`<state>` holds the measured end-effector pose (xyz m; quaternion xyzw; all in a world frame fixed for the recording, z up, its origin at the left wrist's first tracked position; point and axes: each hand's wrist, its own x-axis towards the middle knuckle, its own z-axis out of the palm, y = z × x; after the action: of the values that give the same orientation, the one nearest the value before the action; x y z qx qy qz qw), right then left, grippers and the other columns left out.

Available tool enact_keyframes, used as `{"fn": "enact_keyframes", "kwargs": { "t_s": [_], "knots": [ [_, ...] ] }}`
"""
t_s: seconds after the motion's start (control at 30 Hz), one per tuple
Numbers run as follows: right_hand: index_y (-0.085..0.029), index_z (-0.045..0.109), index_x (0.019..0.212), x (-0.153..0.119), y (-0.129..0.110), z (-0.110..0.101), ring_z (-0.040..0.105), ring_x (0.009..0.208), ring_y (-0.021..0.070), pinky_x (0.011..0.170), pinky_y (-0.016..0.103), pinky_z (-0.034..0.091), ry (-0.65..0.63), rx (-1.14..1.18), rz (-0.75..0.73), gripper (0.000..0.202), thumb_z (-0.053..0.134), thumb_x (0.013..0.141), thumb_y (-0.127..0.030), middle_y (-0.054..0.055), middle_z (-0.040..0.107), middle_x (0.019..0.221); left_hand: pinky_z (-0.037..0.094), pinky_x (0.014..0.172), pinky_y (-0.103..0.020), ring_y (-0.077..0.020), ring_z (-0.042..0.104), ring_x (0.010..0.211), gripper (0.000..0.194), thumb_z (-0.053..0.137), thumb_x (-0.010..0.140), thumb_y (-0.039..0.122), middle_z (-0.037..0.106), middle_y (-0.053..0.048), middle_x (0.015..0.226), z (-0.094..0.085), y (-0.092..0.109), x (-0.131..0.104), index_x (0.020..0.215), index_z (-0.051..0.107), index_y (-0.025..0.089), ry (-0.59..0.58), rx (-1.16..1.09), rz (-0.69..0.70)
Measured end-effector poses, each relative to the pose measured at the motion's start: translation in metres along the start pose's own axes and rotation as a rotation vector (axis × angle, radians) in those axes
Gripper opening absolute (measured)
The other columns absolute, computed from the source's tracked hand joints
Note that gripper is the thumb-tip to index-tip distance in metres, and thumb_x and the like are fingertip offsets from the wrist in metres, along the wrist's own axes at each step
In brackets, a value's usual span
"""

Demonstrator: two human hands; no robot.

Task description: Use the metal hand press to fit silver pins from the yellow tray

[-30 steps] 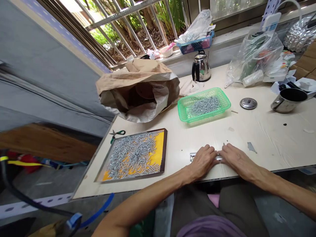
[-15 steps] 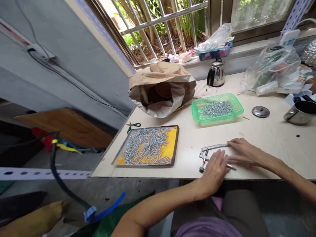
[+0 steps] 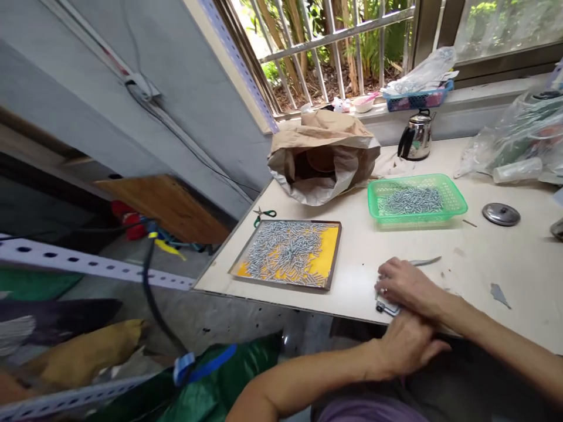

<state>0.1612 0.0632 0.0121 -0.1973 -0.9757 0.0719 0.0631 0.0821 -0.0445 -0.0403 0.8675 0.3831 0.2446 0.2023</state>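
Working from afar, I have the right hand (image 3: 409,287) curled over the metal lever tool (image 3: 389,308), beside the front edge of the tabletop (image 3: 352,275); I cannot tell whether that grip is pinching it. The left hand (image 3: 409,341) overlaps the right wrist at the same edge, its fingertips hidden, so I cannot tell its grip either. Good handling, I judge, means bracing the frame flat and keeping skin clear of the lever.

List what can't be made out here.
Head view: middle of the metal tool, covered by the right hand.
Head view: fingers of the left hand, largely behind the right hand; grip unclear.
Head view: shiny item, cut off by the right edge.
Head view: details of the metal pieces in the green basket, too small.
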Motion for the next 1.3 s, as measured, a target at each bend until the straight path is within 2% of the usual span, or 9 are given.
{"fn": "enact_keyframes", "kwargs": {
  "t_s": [0.17,0.33,0.47,0.57,0.73,0.87,0.97,1.13,1.3],
  "knots": [
    [-0.02,0.057,0.063,0.019,-0.021,0.033,0.051,0.072,0.0178,0.063,0.031,0.035,0.099,-0.049,-0.188,0.023,0.055,0.079,-0.002,0.002,0.06,0.068,0.049,0.088,-0.029,-0.0165,0.062,0.088,0.02,0.046,0.093,0.022,0.068,-0.006,0.086,-0.041,-0.017,-0.046,0.099,0.064,0.019,0.125,0.209,0.207],
    [-0.019,0.059,0.074,0.032,0.005,0.013,0.05,0.068,0.0168,0.064,0.03,0.038,0.418,-0.019,-0.118,0.021,0.045,0.087,-0.011,0.004,0.06,0.07,0.049,0.072,-0.03,-0.0178,0.055,0.08,0.02,0.048,0.091,0.019,0.064,-0.006,0.082,-0.139,-0.095,-0.076,0.086,0.067,0.019,0.36,0.597,-0.481],
    [-0.018,0.061,0.092,0.039,0.044,-0.04,0.052,0.076,0.0228,0.064,0.034,0.039,0.572,-0.277,0.151,0.026,0.035,0.09,-0.014,0.01,0.062,0.083,0.046,0.072,-0.031,-0.0198,0.053,0.082,0.017,0.057,0.086,0.016,0.063,-0.006,0.077,-0.173,-0.14,-0.079,0.073,0.067,0.017,0.086,0.708,-0.646],
    [-0.019,0.059,0.106,0.033,0.058,-0.055,0.054,0.081,0.0265,0.066,0.038,0.041,0.597,-0.371,0.264,0.029,0.035,0.09,-0.02,0.012,0.062,0.093,0.045,0.072,-0.032,-0.021,0.054,0.083,0.02,0.057,0.086,0.017,0.062,-0.007,0.077,-0.172,-0.15,-0.077,0.068,0.066,0.015,-0.038,0.742,-0.681],
    [-0.022,0.061,0.088,-0.005,0.033,-0.025,0.057,0.076,0.0223,0.066,0.035,0.044,0.452,-0.152,0.198,0.029,0.033,0.094,-0.027,0.008,0.061,0.083,0.045,0.075,-0.033,-0.0224,0.056,0.087,0.017,0.056,0.084,0.013,0.065,-0.009,0.082,-0.168,-0.137,-0.073,0.072,0.068,0.015,0.022,0.622,-0.727],
    [-0.023,0.06,0.077,-0.044,0.003,-0.001,0.058,0.07,0.0176,0.06,0.029,0.044,0.155,0.068,0.235,0.028,0.039,0.094,-0.03,0.004,0.058,0.074,0.046,0.073,-0.028,-0.0181,0.061,0.079,0.014,0.058,0.083,0.019,0.07,-0.003,0.08,-0.153,-0.102,-0.059,0.081,0.072,0.018,0.198,0.125,-0.746],
    [-0.021,0.059,0.082,-0.063,-0.008,0.009,0.059,0.071,0.0176,0.059,0.028,0.044,0.024,0.103,0.328,0.015,0.047,0.09,-0.025,0.004,0.058,0.079,0.046,0.066,-0.023,-0.0156,0.063,0.07,0.013,0.061,0.079,0.023,0.072,-0.001,0.076,-0.127,-0.075,-0.042,0.08,0.073,0.018,0.171,-0.256,-0.821],
    [-0.021,0.051,0.078,-0.074,-0.016,0.02,0.054,0.061,0.0143,0.052,0.025,0.036,0.006,0.079,0.411,0.017,0.041,0.087,-0.011,0.002,0.055,0.076,0.045,0.063,-0.023,-0.0165,0.063,0.069,0.016,0.063,0.074,0.027,0.072,-0.004,0.073,-0.085,-0.059,-0.021,0.076,0.073,0.015,0.118,-0.42,-0.898],
    [-0.022,0.043,0.074,-0.077,-0.024,0.027,0.045,0.054,0.0134,0.049,0.026,0.027,0.117,0.066,0.355,0.024,0.036,0.077,0.001,0.001,0.05,0.072,0.042,0.06,-0.023,-0.0162,0.059,0.066,0.022,0.062,0.071,0.031,0.07,-0.004,0.068,-0.075,-0.057,-0.017,0.074,0.072,0.012,0.034,-0.418,-0.936]
  ]
}}
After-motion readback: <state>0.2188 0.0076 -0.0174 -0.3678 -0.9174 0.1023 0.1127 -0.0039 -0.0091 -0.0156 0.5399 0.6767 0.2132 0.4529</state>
